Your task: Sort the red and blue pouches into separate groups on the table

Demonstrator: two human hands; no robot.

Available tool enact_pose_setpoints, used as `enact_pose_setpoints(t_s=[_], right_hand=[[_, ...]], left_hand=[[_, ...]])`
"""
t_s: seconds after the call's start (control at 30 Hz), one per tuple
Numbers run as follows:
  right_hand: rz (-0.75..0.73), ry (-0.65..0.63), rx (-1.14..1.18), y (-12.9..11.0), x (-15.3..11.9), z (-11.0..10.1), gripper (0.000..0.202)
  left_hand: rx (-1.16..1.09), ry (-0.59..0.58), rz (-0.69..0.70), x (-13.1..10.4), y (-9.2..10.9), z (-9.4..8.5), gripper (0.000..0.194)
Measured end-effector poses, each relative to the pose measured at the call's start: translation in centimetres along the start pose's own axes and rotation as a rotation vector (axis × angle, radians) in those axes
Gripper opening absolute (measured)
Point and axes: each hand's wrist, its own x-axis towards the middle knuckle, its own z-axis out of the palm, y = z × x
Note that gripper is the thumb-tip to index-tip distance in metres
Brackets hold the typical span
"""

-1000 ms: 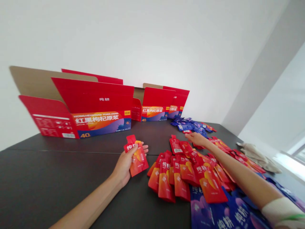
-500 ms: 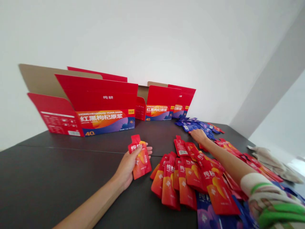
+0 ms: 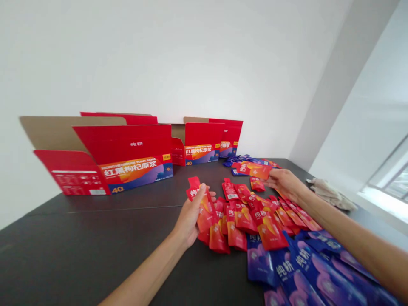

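My left hand [image 3: 190,214] is closed around a red spouted pouch [image 3: 204,211], its thumb across the printed front, at the left edge of the pile. Over the far right of the pile, my right hand [image 3: 284,182] pinches another red pouch [image 3: 254,170], which points left in the air. Below lies a heap of red pouches [image 3: 245,214], overlapping one another. Blue-purple pouches [image 3: 315,267] spread in front of it, partly under my right forearm. A second group of blue pouches [image 3: 234,160] lies behind the raised pouch and is partly hidden by it.
Large red open-topped cartons [image 3: 135,159] stand at the back left of the dark table [image 3: 79,246], with smaller-looking ones [image 3: 200,146] farther along. A crumpled beige cloth [image 3: 331,194] lies at the right. The white wall [image 3: 191,55] rises behind.
My right hand has come back from the far pouches and now holds a red pouch up. My left hand keeps its pouch, now nearer the heap. The view has swung right.
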Motion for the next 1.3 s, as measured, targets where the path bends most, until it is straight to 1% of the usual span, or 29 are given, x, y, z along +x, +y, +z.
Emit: enact_pose_setpoints(t_s=[0.03, 0.07, 0.13, 0.2, 0.23, 0.27, 0.3, 0.37, 0.43, 0.47, 0.5, 0.57, 0.63, 0.7, 0.73, 0.8, 0.83, 0.9, 0.97, 1.03, 1.1, 1.17, 1.2, 1.23, 1.3], right_hand=[[-0.002, -0.038, 0.195, -0.1, -2.5, 1.6, 0.022], [-0.007, -0.070, 0.328, -0.1, -5.0, 3.3, 0.023], [0.012, -0.100, 0.456, 0.0, -9.4, 6.7, 0.031], [0.041, -0.141, 0.448, 0.3, -12.6, 9.2, 0.040], [0.056, -0.172, 0.412, 0.4, -13.6, 9.9, 0.043], [0.074, -0.225, 0.362, 0.4, -14.3, 10.2, 0.046], [0.092, -0.303, 0.304, 0.4, -14.9, 10.1, 0.047], [0.116, -0.514, 0.188, -0.1, -15.7, 9.1, 0.044], [0.101, -0.704, 0.097, -1.0, -16.5, 7.4, 0.038], [0.074, -0.758, 0.054, -1.5, -17.1, 6.5, 0.034], [0.041, -0.775, 0.010, -2.0, -17.6, 5.6, 0.031], [-0.019, -0.740, -0.071, -2.6, -18.9, 3.7, 0.028], [-0.053, -0.656, -0.126, -2.5, -20.1, 1.9, 0.030], [-0.064, -0.567, -0.141, -1.5, -21.0, 0.3, 0.035], [-0.064, -0.531, -0.140, -0.7, -21.4, -0.5, 0.037], [-0.058, -0.471, -0.123, 1.0, -22.0, -1.7, 0.039], [-0.053, -0.447, -0.114, 1.8, -22.2, -2.1, 0.040], [-0.051, -0.397, -0.107, 2.9, -22.5, -2.5, 0.043], [-0.062, -0.355, -0.119, 3.2, -22.8, -2.6, 0.046], [-0.072, -0.347, -0.121, 2.7, -23.2, -2.7, 0.045], [-0.083, -0.362, -0.111, 1.8, -23.6, -3.1, 0.043], [-0.091, -0.360, -0.103, 0.9, -23.9, -3.7, 0.042], [-0.092, -0.345, -0.104, 0.6, -24.1, -4.1, 0.042], [-0.091, -0.325, -0.106, 0.4, -24.2, -4.6, 0.043], [-0.081, -0.286, -0.114, 0.4, -24.4, -5.3, 0.045]], left_hand=[[-0.017, -0.048, -0.020, -0.6, -0.3, 1.1, 0.030], [-0.033, -0.103, -0.033, -1.2, -0.6, 2.2, 0.032], [-0.054, -0.186, -0.044, -2.3, -1.5, 3.9, 0.033], [-0.064, -0.200, -0.042, -3.3, -2.3, 4.9, 0.030], [-0.067, -0.188, -0.037, -3.8, -2.5, 5.1, 0.027], [-0.072, -0.175, -0.028, -4.2, -2.7, 5.1, 0.023], [-0.080, -0.176, -0.024, -4.5, -2.7, 5.1, 0.021], [-0.087, -0.213, -0.042, -5.2, -2.5, 4.8, 0.021], [-0.063, -0.243, -0.100, -5.9, -2.0, 4.3, 0.021], [-0.039, -0.247, -0.135, -6.2, -1.7, 4.0, 0.022], [-0.011, -0.245, -0.165, -6.6, -1.4, 3.5, 0.024], [0.046, -0.222, -0.205, -7.4, -1.0, 2.4, 0.027], [0.126, -0.150, -0.229, -8.3, -0.8, 0.9, 0.030], [0.224, -0.046, -0.239, -9.3, -1.2, -0.5, 0.031], [0.268, -0.013, -0.244, -9.7, -1.7, -1.1, 0.032], [0.349, 0.003, -0.224, -10.5, -3.0, -1.9, 0.037], [0.400, 0.006, -0.186, -10.7, -3.9, -2.1, 0.040], [0.555, 0.032, -0.039, -10.7, -5.8, -2.3, 0.045], [0.713, 0.075, 0.115, -10.4, -7.6, -2.3, 0.046], [0.794, 0.093, 0.173, -10.0, -9.0, -2.2, 0.046], [0.791, 0.090, 0.158, -9.6, -9.6, -1.9, 0.048], [0.741, 0.067, 0.100, -9.4, -9.1, -1.5, 0.050], [0.701, 0.050, 0.052, -9.2, -8.5, -1.2, 0.049], [0.659, 0.031, 0.000, -9.0, -7.5, -1.0, 0.048], [0.595, -0.006, -0.096, -8.2, -4.7, -0.5, 0.046]])
